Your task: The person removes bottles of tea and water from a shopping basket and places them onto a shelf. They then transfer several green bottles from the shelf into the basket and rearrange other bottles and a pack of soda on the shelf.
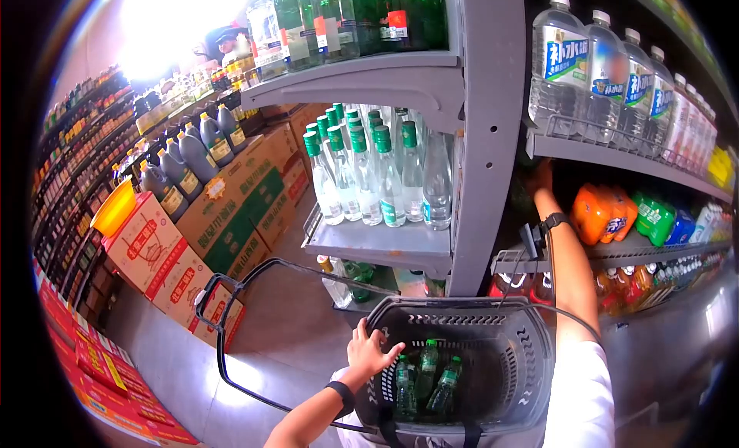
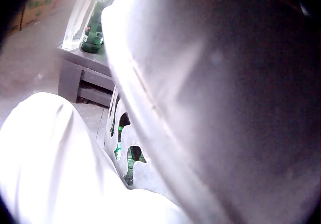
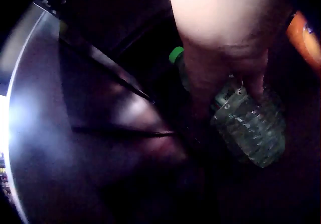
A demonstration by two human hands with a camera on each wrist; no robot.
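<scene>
A grey shopping basket holds several small green-capped bottles. My left hand grips its left rim, thumb on the inner side; the left wrist view shows the basket's dark side but no fingers. My right hand reaches deep into the dark shelf bay on the right. In the right wrist view its fingers are around a clear, ridged plastic bottle, the far side hidden in shadow. Beside that hand shows a green bottle cap.
A grey shelf post stands between the bays. Large water bottles line the shelf above my right arm; orange drink packs sit beside it. Green-capped glass bottles stand left of the post. Stacked cartons are at the left.
</scene>
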